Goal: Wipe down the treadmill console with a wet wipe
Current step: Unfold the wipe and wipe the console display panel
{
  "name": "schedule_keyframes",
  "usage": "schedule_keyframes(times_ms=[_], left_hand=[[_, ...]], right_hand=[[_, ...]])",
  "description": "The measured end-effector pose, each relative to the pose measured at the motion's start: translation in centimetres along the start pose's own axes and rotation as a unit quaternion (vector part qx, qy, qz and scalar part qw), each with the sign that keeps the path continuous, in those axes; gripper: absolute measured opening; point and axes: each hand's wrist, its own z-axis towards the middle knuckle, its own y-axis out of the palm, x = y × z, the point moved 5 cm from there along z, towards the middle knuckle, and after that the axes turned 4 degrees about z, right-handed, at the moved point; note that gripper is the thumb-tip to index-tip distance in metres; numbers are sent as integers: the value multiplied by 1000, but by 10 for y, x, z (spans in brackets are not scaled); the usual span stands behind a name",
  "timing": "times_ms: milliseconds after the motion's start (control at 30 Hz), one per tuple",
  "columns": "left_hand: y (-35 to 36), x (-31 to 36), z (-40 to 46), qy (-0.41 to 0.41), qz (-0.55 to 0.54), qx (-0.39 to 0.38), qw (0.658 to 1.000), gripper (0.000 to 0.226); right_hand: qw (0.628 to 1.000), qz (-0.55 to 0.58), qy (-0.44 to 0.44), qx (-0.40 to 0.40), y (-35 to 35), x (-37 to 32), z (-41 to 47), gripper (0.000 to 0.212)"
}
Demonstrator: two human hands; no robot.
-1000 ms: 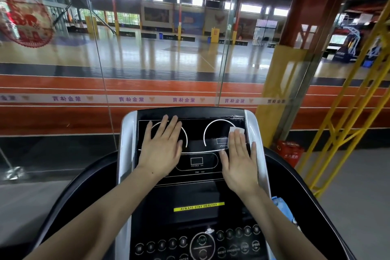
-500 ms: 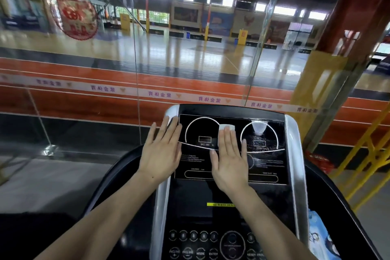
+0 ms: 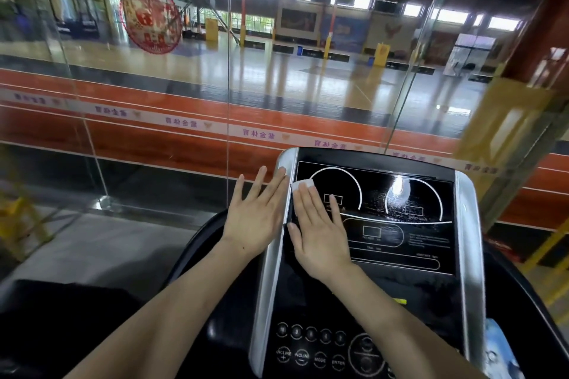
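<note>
While the right hand [image 3: 318, 232] lies flat, fingers straight and together, it presses a white wipe [image 3: 301, 187] onto the console [image 3: 400, 243] screen's upper left corner. Left hand [image 3: 254, 215] rests fingers spread and straight on the silver side trim [image 3: 272, 255], holding nothing.

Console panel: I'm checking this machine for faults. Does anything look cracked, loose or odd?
Nothing stands out. The console panel looks intact; the sheen around its right dial is glare, perhaps moisture. The right hand presses the wet wipe flat.
</note>
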Motion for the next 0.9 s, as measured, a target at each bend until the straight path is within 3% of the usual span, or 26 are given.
schedule_keyframes(times_ms=[233,900], left_hand=[[1,8,0,-12,-9,9,1000,62],[-10,139,39,77,-39,5,996,62]], right_hand=[[999,-32,-37,1,-2,25,-26,68],[978,-39,198,42,-42,203,-104,71]])
